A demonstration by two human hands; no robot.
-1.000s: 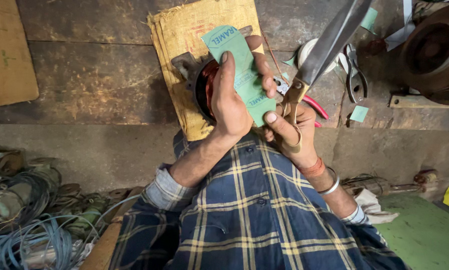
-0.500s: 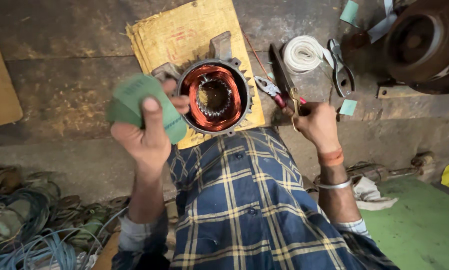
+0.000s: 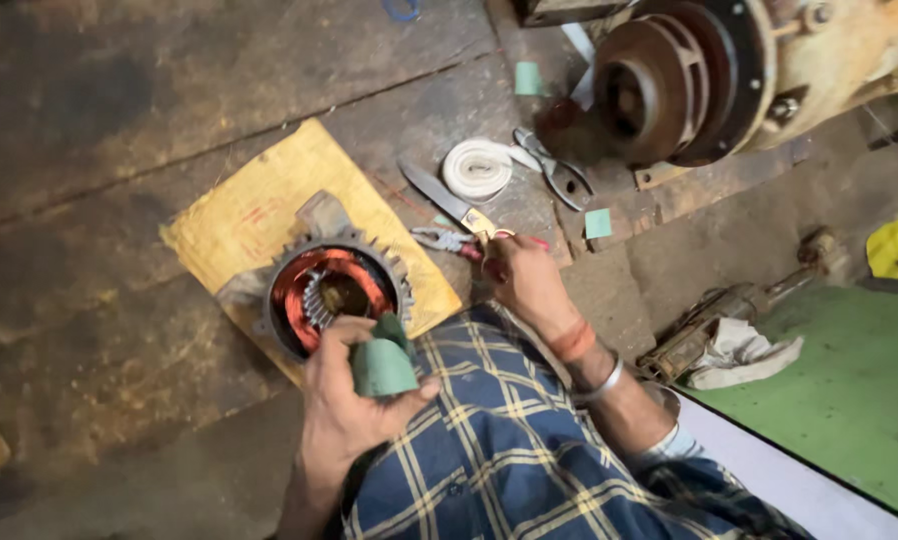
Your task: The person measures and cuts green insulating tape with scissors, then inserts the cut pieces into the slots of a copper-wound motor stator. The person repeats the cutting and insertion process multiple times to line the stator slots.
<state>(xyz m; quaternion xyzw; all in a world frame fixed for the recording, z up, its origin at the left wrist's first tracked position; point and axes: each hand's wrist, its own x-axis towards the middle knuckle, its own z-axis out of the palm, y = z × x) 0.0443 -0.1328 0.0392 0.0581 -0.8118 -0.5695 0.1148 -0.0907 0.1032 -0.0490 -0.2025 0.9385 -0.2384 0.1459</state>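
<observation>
Left grip [image 3: 354, 400] clutches a curled green sheet [image 3: 382, 362] just beside the stator [image 3: 331, 295] on the floor; right grip [image 3: 521, 280] closes on scissors [image 3: 449, 205]. Copper windings could tear the sheet, and the blade lies near pliers [image 3: 447, 240].

Stator [image 3: 334, 295] on cardboard sheet [image 3: 259, 215], scissors [image 3: 449, 203] right of it (tape roll [image 3: 477, 168] beyond)

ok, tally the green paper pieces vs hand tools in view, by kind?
Green paper pieces: 3 (rolled one in left hand, scraps)
Scissors: 1, at right hand
Pliers: 2 (, red-handled)
Total: 6
</observation>
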